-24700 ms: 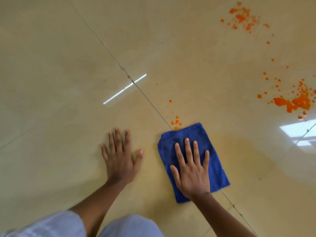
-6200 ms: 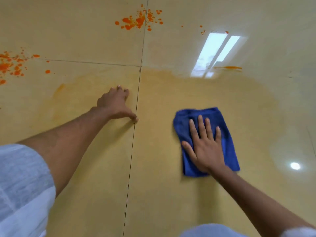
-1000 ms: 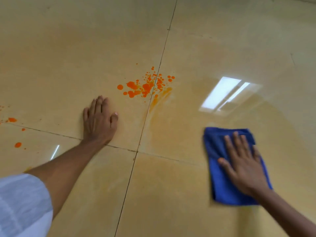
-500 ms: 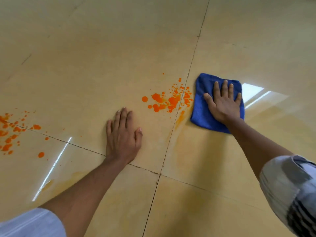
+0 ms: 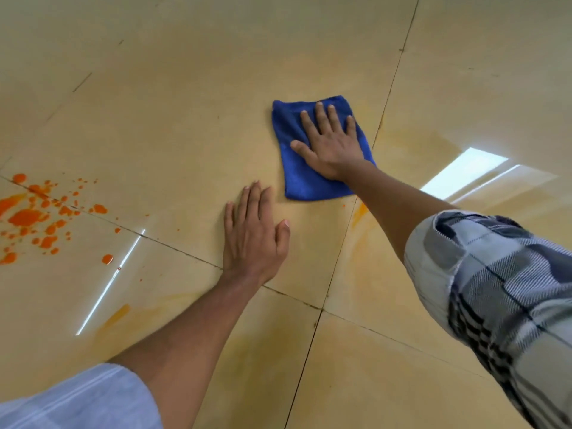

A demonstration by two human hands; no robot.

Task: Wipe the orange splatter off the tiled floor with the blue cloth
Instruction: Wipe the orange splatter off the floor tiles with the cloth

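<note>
Pressing my flat right hand (image 5: pixel 332 147) on the blue cloth (image 5: pixel 297 181) mid-floor, left hand (image 5: pixel 252 239) open, bracing on the tiled floor (image 5: pixel 185 88), I judge the job half done: orange splatter (image 5: pixel 29 216) remains at the left edge

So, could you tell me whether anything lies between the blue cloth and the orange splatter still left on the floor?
Only partly: the left hand rests flat on the tile just left of and nearer than the blue cloth under the right hand. The orange splatter lies far left; a straight sweep over the floor beyond the fingertips looks unobstructed.
</note>
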